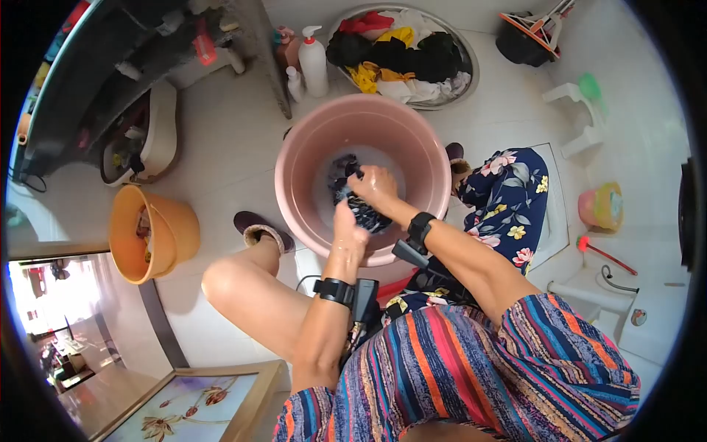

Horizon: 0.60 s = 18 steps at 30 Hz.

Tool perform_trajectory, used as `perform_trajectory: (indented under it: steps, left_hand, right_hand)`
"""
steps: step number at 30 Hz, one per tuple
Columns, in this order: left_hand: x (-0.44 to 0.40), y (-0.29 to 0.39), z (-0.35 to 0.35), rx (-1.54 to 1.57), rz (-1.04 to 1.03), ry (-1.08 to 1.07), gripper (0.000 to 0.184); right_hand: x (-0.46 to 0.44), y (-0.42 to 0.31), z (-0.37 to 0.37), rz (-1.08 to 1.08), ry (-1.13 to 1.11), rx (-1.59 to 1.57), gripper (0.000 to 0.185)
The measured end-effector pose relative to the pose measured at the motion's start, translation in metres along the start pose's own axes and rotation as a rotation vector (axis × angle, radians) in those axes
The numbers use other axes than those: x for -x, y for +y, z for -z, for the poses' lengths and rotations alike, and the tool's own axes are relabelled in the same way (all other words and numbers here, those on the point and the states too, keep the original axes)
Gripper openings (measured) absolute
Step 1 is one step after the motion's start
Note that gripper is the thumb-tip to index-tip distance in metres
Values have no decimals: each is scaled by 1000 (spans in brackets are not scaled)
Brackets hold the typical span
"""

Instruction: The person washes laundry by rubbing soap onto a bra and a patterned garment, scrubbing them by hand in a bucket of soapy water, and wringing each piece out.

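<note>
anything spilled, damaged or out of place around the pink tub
Nothing stands out: I see no spill or damage. The dark cloth is inside the pink tub, with the left hand and right hand on it; the laundry heap sits in the metal basin.

Interior of a home, apparently a bathroom or washing area. Indicative features: a pink tub [294, 169] containing cloudy water [383, 158] and dark patterned fabric [372, 217]; a metal basin [473, 66] heaped with clothing [427, 59]; a white pump bottle [314, 66]; an orange bucket [180, 228]; pale floor tiles [213, 195]; and, at lower left, a framed flower picture [177, 412].
</note>
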<state>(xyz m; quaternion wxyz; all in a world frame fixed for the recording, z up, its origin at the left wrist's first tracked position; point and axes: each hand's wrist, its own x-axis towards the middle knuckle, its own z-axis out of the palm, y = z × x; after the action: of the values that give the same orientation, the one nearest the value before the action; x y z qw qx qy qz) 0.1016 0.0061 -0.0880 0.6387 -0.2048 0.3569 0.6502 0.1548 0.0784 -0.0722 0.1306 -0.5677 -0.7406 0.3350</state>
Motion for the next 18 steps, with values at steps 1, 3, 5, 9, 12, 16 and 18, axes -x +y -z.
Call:
perform_trajectory:
  steps: [1, 3, 5, 9, 12, 16, 18]
  left_hand:
    - [6, 7, 0, 12, 56, 44, 28]
    - [-1, 16, 13, -47, -20, 91, 41]
    - [5, 24, 21, -85, 10, -69, 47]
    - [-10, -7, 21, 120, 75, 24, 32]
    - [8, -5, 1, 11, 20, 90, 27]
    - [15, 29, -11, -241, -238, -113, 40]
    - [7, 31, -6, -514, -416, -82, 46]
  right_hand:
    - [9, -1, -4, -11, -19, -17, 33]
    - [35, -9, -3, 61, -112, -128, 34]
    - [57, -23, 2, 16, -158, -226, 34]
    - [13, -8, -10, -85, -59, -36, 35]
    - [-14, 28, -25, -217, -23, -65, 39]
    - [-1, 29, 20, -23, -459, 385, 45]
    - [-3, 61, 11, 83, -412, 197, 49]
